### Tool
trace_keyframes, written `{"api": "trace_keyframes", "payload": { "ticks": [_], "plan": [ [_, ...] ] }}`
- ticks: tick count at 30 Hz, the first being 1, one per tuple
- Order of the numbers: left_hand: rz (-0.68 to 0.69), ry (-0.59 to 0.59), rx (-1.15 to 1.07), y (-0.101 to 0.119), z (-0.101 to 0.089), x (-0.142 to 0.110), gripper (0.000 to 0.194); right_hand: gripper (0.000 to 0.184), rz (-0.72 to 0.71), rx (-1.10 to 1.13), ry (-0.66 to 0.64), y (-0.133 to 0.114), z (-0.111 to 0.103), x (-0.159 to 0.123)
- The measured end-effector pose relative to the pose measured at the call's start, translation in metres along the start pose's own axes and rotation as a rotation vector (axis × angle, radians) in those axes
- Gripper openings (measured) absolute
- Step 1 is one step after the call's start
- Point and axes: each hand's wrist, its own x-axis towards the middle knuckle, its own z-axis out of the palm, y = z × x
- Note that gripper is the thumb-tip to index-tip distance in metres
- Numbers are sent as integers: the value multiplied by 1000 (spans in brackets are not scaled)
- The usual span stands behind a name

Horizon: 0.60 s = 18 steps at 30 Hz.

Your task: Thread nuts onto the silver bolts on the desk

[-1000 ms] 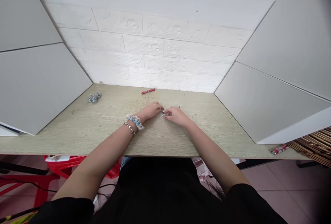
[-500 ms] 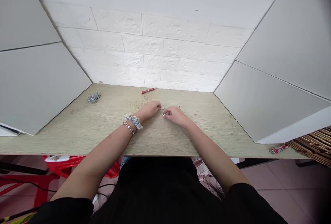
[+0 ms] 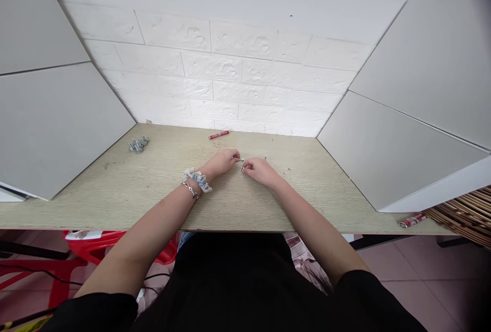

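My left hand (image 3: 225, 160) is closed in a pinch over the middle of the table, with a thin metal bolt (image 3: 241, 159) sticking out from the fingertips toward the right. Just beside it, my right hand (image 3: 260, 171) pinches a small shiny metal piece (image 3: 241, 170), too small to tell whether it is a nut or a washer. The two held parts are close together but apart. Behind my right hand, the tip of another small metal part (image 3: 265, 157) shows; the hand hides the rest. A cluster of several silver bolts (image 3: 138, 144) stands at the left on the table.
A red marker-like tube (image 3: 219, 135) lies near the white brick-patterned wall (image 3: 226, 66). Grey panels (image 3: 65, 127) flank the wooden table (image 3: 153, 194) on both sides. At the right edge lie another red tube (image 3: 412, 220) and a woven brown item (image 3: 464, 214). Red stools (image 3: 92, 245) stand below.
Both hands stay almost in the same place. The bolt in my left hand has shifted very slightly upward; the small piece in my right hand is a little more covered by the fingers.
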Motion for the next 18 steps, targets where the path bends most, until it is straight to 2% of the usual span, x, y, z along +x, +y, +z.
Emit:
{"api": "trace_keyframes", "payload": {
  "ticks": [7,11,14,16,18],
  "plan": [
    [1,14,-46,-2,1,1,21,14,-14,-12,3,2,1,1],
    [-30,34,-112,0,1,1,22,16,57,59,23,1,1,0],
    [-87,49,-214,4,-1,1,23,21,92,106,179,1,0,1],
    [-126,40,-291,8,-3,0,26,25,17,76,309,2,0,2],
    [-143,35,-347,13,-5,-1,27,25,-94,26,377,3,-1,3]
  ]
}}
